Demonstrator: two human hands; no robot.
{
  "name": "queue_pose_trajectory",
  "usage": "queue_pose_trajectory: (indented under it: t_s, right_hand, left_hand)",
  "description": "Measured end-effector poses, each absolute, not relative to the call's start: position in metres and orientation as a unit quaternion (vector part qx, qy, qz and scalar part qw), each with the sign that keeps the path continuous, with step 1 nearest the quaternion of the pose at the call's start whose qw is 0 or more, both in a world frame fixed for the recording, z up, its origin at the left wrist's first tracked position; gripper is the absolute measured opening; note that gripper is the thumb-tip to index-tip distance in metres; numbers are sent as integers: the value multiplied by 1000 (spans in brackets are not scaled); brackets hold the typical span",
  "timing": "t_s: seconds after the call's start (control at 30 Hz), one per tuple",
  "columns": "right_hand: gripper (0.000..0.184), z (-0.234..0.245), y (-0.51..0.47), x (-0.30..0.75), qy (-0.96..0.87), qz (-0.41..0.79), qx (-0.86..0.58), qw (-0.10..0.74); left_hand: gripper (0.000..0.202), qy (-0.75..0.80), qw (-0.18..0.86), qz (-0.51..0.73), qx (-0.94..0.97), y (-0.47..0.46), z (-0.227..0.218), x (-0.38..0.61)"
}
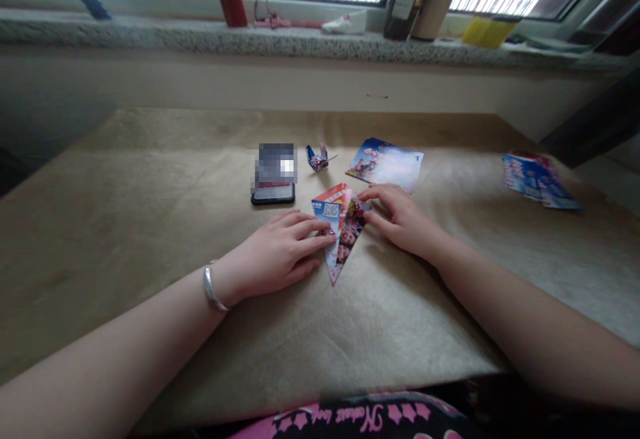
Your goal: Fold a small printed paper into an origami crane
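Note:
A sheet of printed paper, folded into a kite shape, lies on the table with its sharp tip towards me. It shows a QR code, a red patch and printed pictures. My left hand lies flat with fingers stretched over the paper's left flap. At its right edge, my right hand rests with its fingertips on the paper, fingers apart. Just beyond the paper stands a small folded paper crane. A phone, its screen blurred out, lies to the crane's left.
A stack of printed sheets lies beyond my right hand. More printed sheets are fanned out at the far right of the table. On the granite windowsill stand a red container, a dark box and a yellow object.

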State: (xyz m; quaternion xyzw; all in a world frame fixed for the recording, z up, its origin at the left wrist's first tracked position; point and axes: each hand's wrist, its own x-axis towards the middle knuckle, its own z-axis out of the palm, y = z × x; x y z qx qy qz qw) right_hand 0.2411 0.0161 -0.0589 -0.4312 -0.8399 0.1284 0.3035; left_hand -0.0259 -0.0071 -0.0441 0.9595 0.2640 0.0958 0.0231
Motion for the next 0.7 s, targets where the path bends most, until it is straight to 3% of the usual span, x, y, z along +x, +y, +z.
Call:
queue_pose_trajectory:
  t_s: [0.13, 0.33, 0.6, 0.7]
  right_hand:
    - [15, -56, 16, 243, -820, 170, -440, 326]
    - [35, -52, 17, 245, -831, 181, -427, 307]
    - [6, -48, 16, 244, -886, 175, -354, 245]
    - [21, -49, 16, 246, -906, 162, -326, 216]
  left_hand:
    - [38, 269, 10, 96, 958, -8, -41, -24]
    - [38, 256, -1, 99, 962, -8, -42, -24]
    - [39, 246, 7, 111, 963, -7, -45, -21]
    - [38, 246, 6, 107, 963, -6, -44, -21]
